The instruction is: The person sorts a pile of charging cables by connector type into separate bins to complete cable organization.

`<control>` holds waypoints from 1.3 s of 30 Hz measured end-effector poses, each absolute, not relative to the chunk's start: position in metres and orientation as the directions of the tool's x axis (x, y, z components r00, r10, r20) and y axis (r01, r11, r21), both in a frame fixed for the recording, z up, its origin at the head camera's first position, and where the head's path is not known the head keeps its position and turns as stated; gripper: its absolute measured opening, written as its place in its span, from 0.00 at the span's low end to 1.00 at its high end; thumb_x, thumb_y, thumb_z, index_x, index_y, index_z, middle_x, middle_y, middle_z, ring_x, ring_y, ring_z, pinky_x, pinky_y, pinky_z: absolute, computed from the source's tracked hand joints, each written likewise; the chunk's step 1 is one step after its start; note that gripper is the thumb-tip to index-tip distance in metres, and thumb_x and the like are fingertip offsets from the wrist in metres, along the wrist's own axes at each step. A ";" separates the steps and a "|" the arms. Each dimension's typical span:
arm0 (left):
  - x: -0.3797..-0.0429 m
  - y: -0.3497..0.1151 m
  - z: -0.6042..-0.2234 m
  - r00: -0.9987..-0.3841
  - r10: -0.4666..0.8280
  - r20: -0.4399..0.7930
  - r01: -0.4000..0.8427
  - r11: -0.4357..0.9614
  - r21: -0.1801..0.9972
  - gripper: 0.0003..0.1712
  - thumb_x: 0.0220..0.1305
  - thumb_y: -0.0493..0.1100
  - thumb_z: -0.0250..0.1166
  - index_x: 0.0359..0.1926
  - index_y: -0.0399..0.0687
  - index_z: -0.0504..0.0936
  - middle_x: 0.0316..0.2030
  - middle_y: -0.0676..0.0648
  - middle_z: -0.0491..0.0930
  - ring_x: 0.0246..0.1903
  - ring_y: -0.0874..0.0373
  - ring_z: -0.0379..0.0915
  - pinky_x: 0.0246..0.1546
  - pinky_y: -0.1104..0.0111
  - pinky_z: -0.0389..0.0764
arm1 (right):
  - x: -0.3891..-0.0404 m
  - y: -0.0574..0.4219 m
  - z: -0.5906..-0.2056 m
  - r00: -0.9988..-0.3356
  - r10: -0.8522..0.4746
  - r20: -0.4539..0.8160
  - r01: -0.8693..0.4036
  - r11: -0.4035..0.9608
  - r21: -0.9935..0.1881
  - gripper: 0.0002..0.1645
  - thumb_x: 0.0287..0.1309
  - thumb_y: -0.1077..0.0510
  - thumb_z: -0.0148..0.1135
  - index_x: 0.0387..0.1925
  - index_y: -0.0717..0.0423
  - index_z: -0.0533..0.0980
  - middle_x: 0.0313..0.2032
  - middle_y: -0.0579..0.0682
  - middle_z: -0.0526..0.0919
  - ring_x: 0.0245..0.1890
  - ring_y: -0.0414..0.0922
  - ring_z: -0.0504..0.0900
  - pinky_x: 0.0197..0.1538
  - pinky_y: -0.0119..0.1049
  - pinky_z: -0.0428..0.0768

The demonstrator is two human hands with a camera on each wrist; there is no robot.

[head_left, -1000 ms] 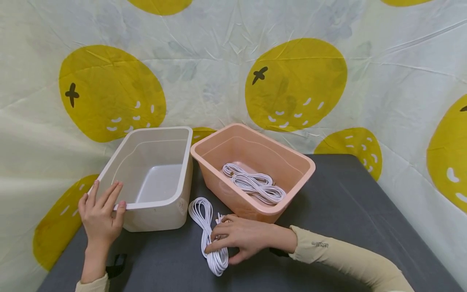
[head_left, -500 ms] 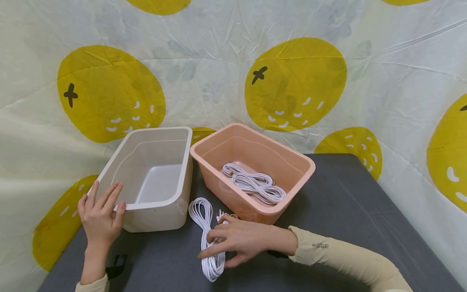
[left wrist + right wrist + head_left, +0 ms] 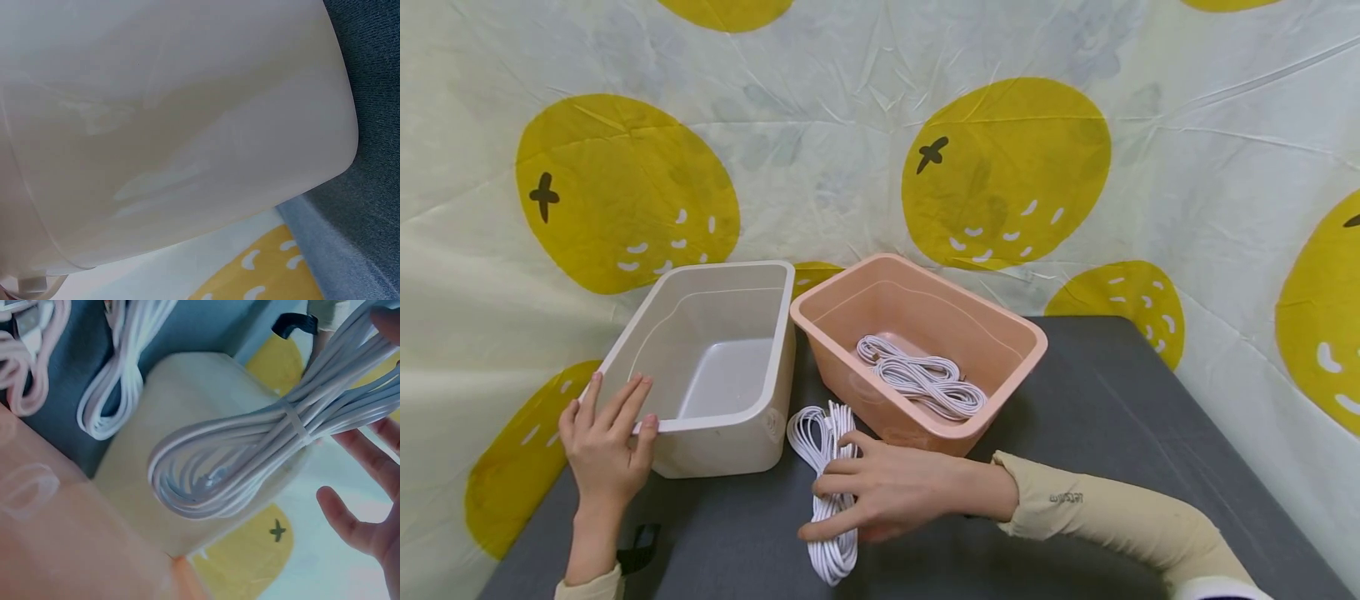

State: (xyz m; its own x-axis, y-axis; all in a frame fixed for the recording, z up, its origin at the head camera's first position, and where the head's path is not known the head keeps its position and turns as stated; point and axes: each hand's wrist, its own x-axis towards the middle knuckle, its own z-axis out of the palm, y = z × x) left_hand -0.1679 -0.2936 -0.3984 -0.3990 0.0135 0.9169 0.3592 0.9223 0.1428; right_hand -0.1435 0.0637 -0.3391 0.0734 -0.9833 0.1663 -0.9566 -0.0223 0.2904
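In the head view my left hand (image 3: 606,450) rests on the front left corner of a whitish plastic bin (image 3: 722,450), fingers spread over the rim. The left wrist view shows just the bin's smooth outer wall (image 3: 187,125). My right hand (image 3: 898,492) grips a bundle of white cable (image 3: 833,560) in front of the bins. In the right wrist view this cable (image 3: 219,434) is looped and tied at its middle. Another white cable bundle (image 3: 805,432) lies on the table beside it. My palm hides part of the held bundle.
A pink bin (image 3: 857,379) stands right of the whitish one, angled, with coiled white cables (image 3: 925,379) inside. Both stand on a dark table (image 3: 1090,400). A patterned cloth (image 3: 835,150) hangs behind. A black strap (image 3: 638,548) shows by the left wrist.
My right hand has shifted slightly left and toward the front, and its cable bundle has turned more upright, its upper end now over the other bundle. The left hand and both bins stay put.
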 end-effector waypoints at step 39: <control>-0.169 -0.293 -0.398 -0.350 0.005 0.937 0.373 0.918 0.134 0.31 0.60 0.63 0.44 0.47 0.47 0.80 0.44 0.40 0.81 0.58 0.40 0.64 0.58 0.46 0.53 | -0.192 0.112 -0.262 -0.157 -0.914 0.373 -0.771 0.350 0.532 0.37 0.38 0.48 0.68 0.55 0.35 0.66 0.37 0.49 0.70 0.38 0.45 0.68 0.40 0.43 0.65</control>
